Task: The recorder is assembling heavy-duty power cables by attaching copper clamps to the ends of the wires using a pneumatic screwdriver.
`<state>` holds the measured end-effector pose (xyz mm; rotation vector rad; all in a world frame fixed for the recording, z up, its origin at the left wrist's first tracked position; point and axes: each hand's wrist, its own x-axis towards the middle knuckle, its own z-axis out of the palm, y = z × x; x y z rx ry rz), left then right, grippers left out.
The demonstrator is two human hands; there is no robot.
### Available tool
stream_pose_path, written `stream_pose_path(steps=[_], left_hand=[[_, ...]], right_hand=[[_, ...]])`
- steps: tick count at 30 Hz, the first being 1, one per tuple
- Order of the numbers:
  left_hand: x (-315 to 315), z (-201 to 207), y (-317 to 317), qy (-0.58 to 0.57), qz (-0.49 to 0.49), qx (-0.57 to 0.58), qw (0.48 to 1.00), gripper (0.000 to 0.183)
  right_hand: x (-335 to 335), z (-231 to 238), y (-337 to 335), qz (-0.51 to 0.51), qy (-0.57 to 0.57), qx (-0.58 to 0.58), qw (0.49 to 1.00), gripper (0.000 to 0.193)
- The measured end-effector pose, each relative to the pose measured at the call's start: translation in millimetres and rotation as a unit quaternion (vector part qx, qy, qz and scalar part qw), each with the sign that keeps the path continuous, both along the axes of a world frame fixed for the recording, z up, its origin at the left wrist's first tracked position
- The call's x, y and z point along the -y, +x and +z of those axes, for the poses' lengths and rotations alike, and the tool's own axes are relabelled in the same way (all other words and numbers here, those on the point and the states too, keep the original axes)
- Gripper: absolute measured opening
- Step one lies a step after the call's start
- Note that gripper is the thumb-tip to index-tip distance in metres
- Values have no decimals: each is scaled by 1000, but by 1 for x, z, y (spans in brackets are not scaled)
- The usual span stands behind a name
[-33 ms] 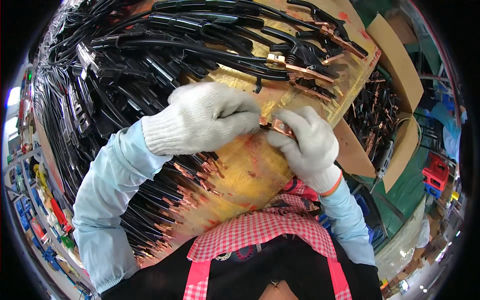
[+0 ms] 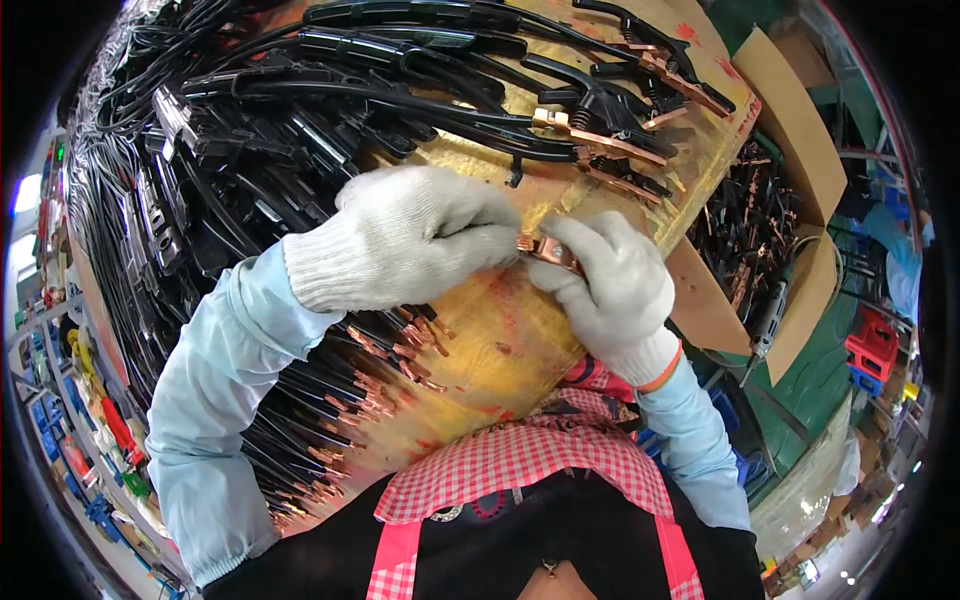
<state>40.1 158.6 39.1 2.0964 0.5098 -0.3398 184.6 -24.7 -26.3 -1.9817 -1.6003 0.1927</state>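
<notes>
In white knit gloves, my two hands meet over the yellow, red-stained worktable. My left hand is closed, its fingertips round what looks like a cable end with a ridged copper tip poking out; the rest is hidden in the glove. Between thumb and fingers, my right hand pinches a small copper-coloured metal piece with a shiny round spot. The copper tip and the metal piece touch or nearly touch; I cannot tell which.
Black-handled clamps with copper jaws lie at the table's far right. Black cables and sleeves pile up on the left. Several cables with bare copper ends lie below my left arm. A cardboard box of clamp parts stands right of the table.
My right hand has shifted slightly left with the metal piece, which has turned a little and sits closer to the left fingertips. My left hand stays put.
</notes>
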Motion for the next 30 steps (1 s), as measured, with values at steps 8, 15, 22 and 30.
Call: stream_pose_path(steps=[8,15,22,30], left_hand=[[1,-5,0,43,-25,15,999,22],[4,-10,-1,88,-39,25,995,22],[0,-14,-4,101,-103,34,989,22],[-8,-1,8,48,-114,-73,990,27]], right_hand=[[-8,-4,-5,2,78,12,997,42],[-6,-10,-11,-7,78,-11,997,43],[-6,1,1,73,50,72,993,39],[-16,-4,17,138,99,53,984,38]])
